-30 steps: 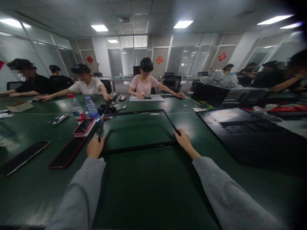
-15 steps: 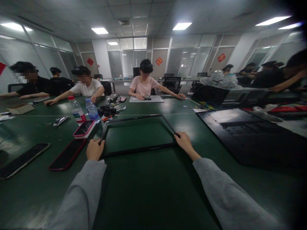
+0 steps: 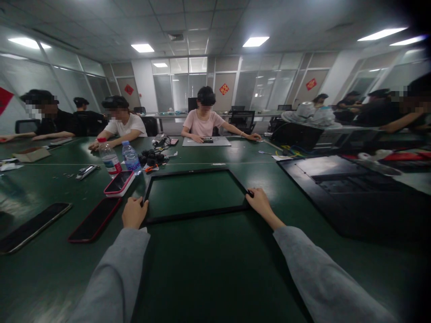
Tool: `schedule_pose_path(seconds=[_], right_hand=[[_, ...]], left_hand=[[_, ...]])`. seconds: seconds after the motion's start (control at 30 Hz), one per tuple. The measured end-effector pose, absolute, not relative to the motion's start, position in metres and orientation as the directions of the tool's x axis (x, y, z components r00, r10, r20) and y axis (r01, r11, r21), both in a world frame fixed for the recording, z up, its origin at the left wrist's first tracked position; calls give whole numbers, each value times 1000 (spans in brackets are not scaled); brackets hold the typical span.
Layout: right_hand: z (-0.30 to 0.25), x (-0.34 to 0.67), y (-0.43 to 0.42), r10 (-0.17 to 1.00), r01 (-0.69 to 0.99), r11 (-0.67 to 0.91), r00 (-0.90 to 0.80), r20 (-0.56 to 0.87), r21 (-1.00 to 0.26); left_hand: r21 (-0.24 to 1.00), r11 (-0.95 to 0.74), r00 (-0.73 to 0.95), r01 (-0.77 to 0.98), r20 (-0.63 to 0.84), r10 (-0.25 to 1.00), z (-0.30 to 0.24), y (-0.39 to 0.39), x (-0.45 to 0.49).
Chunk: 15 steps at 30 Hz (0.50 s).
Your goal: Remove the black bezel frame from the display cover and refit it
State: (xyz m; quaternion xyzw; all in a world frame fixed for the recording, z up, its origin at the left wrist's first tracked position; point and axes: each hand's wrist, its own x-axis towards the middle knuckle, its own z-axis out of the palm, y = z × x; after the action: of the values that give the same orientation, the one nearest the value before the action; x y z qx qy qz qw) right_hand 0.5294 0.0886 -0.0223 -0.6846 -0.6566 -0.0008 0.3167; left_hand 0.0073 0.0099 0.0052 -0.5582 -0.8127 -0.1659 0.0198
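A thin black rectangular screen bezel [image 3: 198,214] appears to lie nearly flat over the green table [image 3: 208,273] in front of me. Through its opening the green surface shows. My left hand [image 3: 134,212] is closed around the left side, close to the near corner. On the opposite side, my right hand [image 3: 261,202] pinches the right bar near its near corner. Some fingertips are hidden behind the bars. Left of the bezel are a phone in a pink case [image 3: 119,184] and a phone with a red edge [image 3: 94,220].
Two plastic bottles [image 3: 109,158] stand beyond the phones, beside a tangle of black cables [image 3: 153,158]. Another phone [image 3: 33,228] lies far left. A large black panel [image 3: 357,202] covers the right side. Across the table a person [image 3: 204,123] sits at a grey mat.
The bezel's far edge has come down toward the table, so it lies flatter. Both hands keep their hold. A person in white across the table has drawn their arms together.
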Motion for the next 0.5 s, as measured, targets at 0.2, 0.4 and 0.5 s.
schedule_pose_path(seconds=[0.2,0.4,0.5], right_hand=[[-19,527,87,917,910,31,139,374,-414],[-21,529,88,921,916,35,126,369,-399],[-24,530,89,914,916,44,125,387,-400]], left_hand=[[234,336,-385,913,215,897,5,11,9],[253,328,-384,910,223,896,5,10,9],[262,322,-382,909,220,898,6,9,9]])
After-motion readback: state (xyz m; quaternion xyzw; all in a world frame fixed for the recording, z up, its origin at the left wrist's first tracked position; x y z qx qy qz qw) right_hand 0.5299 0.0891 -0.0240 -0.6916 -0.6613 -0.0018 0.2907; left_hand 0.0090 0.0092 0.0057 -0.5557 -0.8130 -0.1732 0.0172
